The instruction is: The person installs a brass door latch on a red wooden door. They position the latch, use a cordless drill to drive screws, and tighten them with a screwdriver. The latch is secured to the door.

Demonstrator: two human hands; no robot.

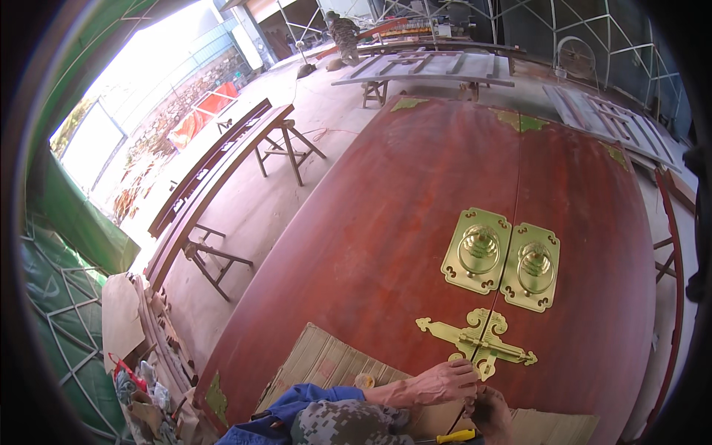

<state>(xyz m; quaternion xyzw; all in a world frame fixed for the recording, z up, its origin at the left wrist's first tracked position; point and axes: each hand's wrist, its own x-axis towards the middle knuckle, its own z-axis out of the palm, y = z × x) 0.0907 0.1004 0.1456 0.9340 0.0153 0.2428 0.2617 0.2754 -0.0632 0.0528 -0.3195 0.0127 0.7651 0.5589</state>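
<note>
A large red double door (pixel 386 222) lies flat in front of me. Two brass plates with ring pulls (pixel 501 258) sit on either side of its middle seam. Below them a brass latch fitting (pixel 478 340) spans the seam. My left hand (pixel 443 383) rests flat on the door, fingers at the latch's lower edge. My right hand (pixel 491 412) is curled just below the latch, apparently gripping a small tool that is mostly hidden. A yellow-handled tool (pixel 455 436) lies near my wrist.
A ribbed cardboard sheet (pixel 326 363) lies under my arms on the door. Brass corner pieces (pixel 522 120) decorate the far edge. Long wooden frames rest on sawhorses (pixel 222 170) at left. Grey door panels (pixel 437 67) sit behind. A person (pixel 343 33) stands far back.
</note>
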